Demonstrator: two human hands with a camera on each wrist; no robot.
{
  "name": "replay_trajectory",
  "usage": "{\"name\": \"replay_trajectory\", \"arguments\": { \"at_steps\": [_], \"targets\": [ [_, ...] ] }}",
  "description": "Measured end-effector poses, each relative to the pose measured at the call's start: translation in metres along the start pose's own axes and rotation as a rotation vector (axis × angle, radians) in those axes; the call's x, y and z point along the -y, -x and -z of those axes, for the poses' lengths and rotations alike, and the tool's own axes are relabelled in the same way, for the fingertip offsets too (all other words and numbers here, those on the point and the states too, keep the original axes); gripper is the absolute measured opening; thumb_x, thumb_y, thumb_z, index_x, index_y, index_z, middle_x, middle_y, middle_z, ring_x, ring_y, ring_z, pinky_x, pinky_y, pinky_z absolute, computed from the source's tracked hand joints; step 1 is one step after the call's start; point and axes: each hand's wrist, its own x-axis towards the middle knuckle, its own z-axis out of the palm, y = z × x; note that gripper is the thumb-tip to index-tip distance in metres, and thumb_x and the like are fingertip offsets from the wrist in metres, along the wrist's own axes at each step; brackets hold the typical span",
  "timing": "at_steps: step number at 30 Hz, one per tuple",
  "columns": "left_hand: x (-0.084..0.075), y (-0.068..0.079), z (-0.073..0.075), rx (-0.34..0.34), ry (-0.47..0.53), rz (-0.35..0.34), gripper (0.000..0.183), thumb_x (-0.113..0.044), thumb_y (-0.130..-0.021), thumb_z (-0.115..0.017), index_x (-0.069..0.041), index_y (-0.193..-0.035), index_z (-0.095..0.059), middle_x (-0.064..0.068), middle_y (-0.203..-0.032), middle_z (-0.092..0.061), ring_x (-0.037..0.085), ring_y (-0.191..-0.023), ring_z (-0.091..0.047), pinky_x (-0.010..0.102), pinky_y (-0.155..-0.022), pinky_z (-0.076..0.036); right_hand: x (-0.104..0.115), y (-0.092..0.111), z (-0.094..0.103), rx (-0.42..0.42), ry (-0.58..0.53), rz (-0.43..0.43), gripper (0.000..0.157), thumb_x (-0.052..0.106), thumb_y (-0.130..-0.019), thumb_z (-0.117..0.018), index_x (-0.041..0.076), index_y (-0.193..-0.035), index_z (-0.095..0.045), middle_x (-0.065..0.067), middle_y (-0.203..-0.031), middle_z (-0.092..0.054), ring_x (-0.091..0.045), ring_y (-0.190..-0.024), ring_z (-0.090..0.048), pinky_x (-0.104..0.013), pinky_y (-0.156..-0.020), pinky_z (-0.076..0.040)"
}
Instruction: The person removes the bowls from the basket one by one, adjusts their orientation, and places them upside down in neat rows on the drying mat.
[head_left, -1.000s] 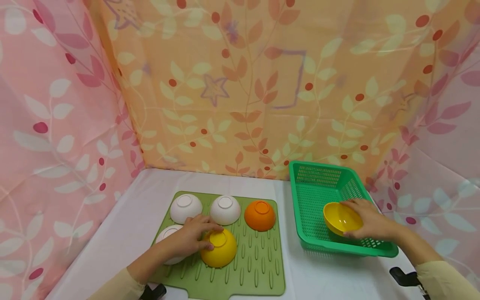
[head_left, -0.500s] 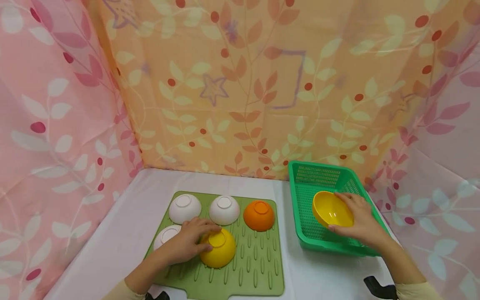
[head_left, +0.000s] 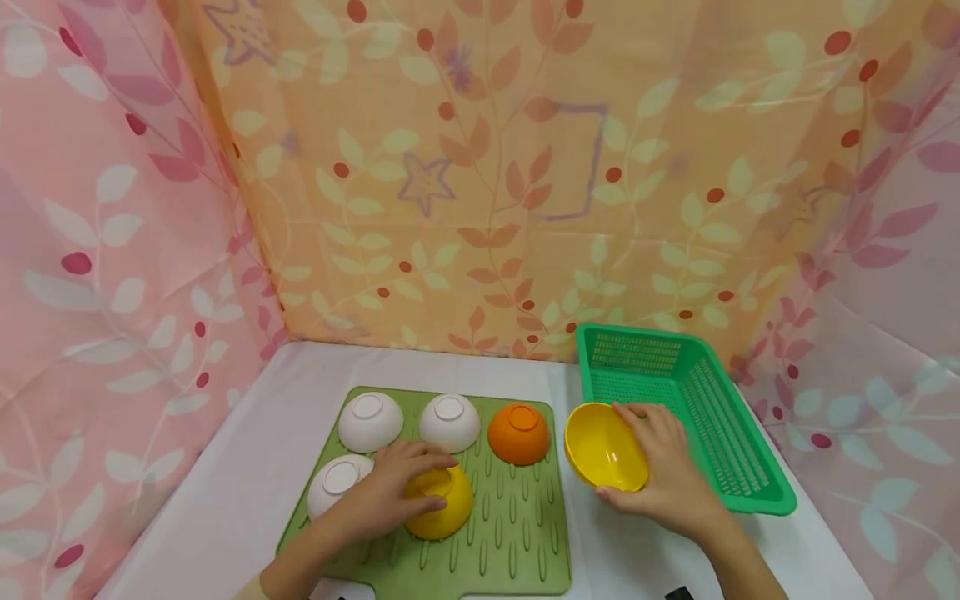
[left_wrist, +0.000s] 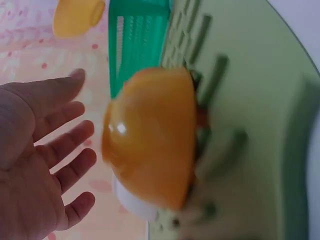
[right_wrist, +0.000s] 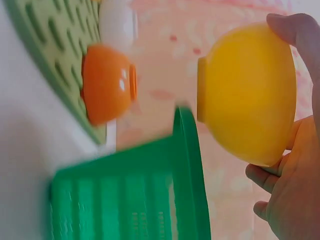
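My right hand (head_left: 667, 475) grips a yellow bowl (head_left: 606, 447) by its rim, thumb on one side and fingers on the other. That bowl is held in the air between the mat and the basket, open side up and a little tilted. My left hand (head_left: 390, 492) hovers over a second yellow bowl (head_left: 447, 518), upside down on the green draining mat (head_left: 498, 575). In the left wrist view its fingers (left_wrist: 70, 170) are spread, apart from that bowl (left_wrist: 150, 135). An upside-down orange bowl (head_left: 519, 433) sits at the mat's far right corner.
Three white bowls, upside down, occupy the mat's back left (head_left: 370, 425), back middle (head_left: 450, 423) and left side, the last a white bowl (head_left: 330, 490) partly behind my left hand. A green plastic basket (head_left: 727, 425) stands to the right. Patterned cloth (head_left: 450, 250) encloses the white table.
My right hand has lifted the yellow bowl out of the basket and carried it left past the basket's edge. My left hand has come off the other yellow bowl.
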Motion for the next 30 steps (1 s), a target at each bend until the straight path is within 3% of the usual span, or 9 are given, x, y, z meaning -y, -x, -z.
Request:
{"name": "replay_trajectory", "arguments": {
  "at_steps": [5,9,14,19,24,30],
  "targets": [
    [-0.019,-0.008,-0.001,-0.044,0.111,0.008,0.046,-0.040,-0.093,-0.075,-0.040,-0.137,-0.060,-0.015,-0.139,-0.059,0.017,-0.131,-0.050,0.059,-0.108,-0.037,0.024,-0.003,-0.020,0.024,-0.016,0.048,0.105,0.050,-0.060,-0.095,0.013,-0.148,-0.051,-0.004,-0.140,-0.045,-0.029,-0.133,-0.032,-0.061,-0.104,-0.024],
    [-0.035,-0.012,-0.004,-0.055,0.250,0.069,0.046,-0.045,-0.093,-0.073,-0.039,-0.137,-0.059,-0.016,-0.136,-0.060,0.018,-0.124,-0.054,0.046,-0.100,-0.048,0.035,-0.001,-0.032,0.023,-0.027,0.084,0.107,0.057,-0.061,-0.092,0.014,-0.149,-0.051,-0.002,-0.142,-0.045,-0.029,-0.135,-0.031,-0.064,-0.107,-0.021],
    [-0.048,-0.013,-0.011,-0.024,0.439,0.143,0.045,-0.042,-0.094,-0.074,-0.031,-0.136,-0.061,-0.011,-0.132,-0.064,0.025,-0.118,-0.057,0.032,-0.089,-0.051,0.044,0.003,-0.044,0.008,-0.042,0.154,0.109,0.057,-0.061,-0.092,0.012,-0.150,-0.049,-0.004,-0.143,-0.045,-0.031,-0.137,-0.031,-0.061,-0.113,-0.015],
    [-0.055,-0.017,-0.018,0.045,0.609,0.184,0.049,-0.038,-0.097,-0.071,-0.019,-0.140,-0.060,-0.001,-0.135,-0.064,0.025,-0.116,-0.058,0.030,-0.091,-0.051,0.056,0.001,-0.053,0.003,-0.053,0.225,0.112,0.060,-0.063,-0.090,0.010,-0.152,-0.047,-0.005,-0.145,-0.043,-0.029,-0.138,-0.032,-0.051,-0.120,-0.006],
    [-0.058,-0.019,-0.020,0.090,0.782,0.243,0.056,-0.036,-0.099,-0.069,-0.006,-0.144,-0.056,0.007,-0.132,-0.065,0.022,-0.114,-0.060,0.029,-0.093,-0.053,0.065,-0.004,-0.059,-0.013,-0.052,0.294,0.115,0.070,-0.065,-0.085,0.009,-0.153,-0.044,-0.005,-0.149,-0.042,-0.024,-0.137,-0.035,-0.051,-0.122,-0.004],
    [-0.055,-0.019,-0.023,0.120,0.911,0.293,0.057,-0.034,-0.100,-0.069,0.000,-0.143,-0.055,0.008,-0.124,-0.068,0.019,-0.110,-0.063,0.029,-0.092,-0.054,0.069,-0.003,-0.067,-0.087,-0.050,0.376,0.119,0.064,-0.061,-0.089,0.006,-0.153,-0.044,-0.011,-0.150,-0.043,-0.027,-0.137,-0.036,-0.049,-0.122,-0.002]
  ]
}}
